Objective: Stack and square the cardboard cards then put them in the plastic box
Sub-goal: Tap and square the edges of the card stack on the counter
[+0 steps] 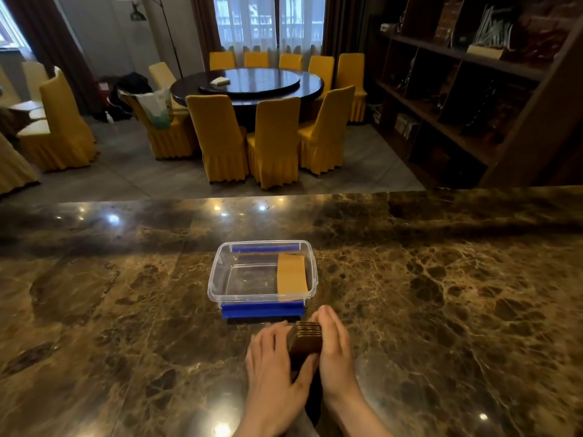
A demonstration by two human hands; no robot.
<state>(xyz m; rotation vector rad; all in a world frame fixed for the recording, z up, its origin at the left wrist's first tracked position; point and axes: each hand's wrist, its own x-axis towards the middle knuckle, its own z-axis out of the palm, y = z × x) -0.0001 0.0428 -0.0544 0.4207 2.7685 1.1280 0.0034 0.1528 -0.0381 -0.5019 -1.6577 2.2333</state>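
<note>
A stack of brown cardboard cards point(304, 339) stands on edge on the marble counter, pressed between both hands. My left hand point(273, 362) lies flat against the stack's left side, thumb under its near end. My right hand point(333, 348) presses the right side with straight fingers. Just beyond the hands sits the clear plastic box point(220, 272) with blue clips at its near and far edges. One tan cardboard card point(291, 276) lies inside the box at its right end.
The dark marble counter point(126, 310) spreads wide on both sides. Beyond its far edge are a round dining table point(247, 83) with yellow chairs and a dark wooden shelf unit point(473, 99) at the right.
</note>
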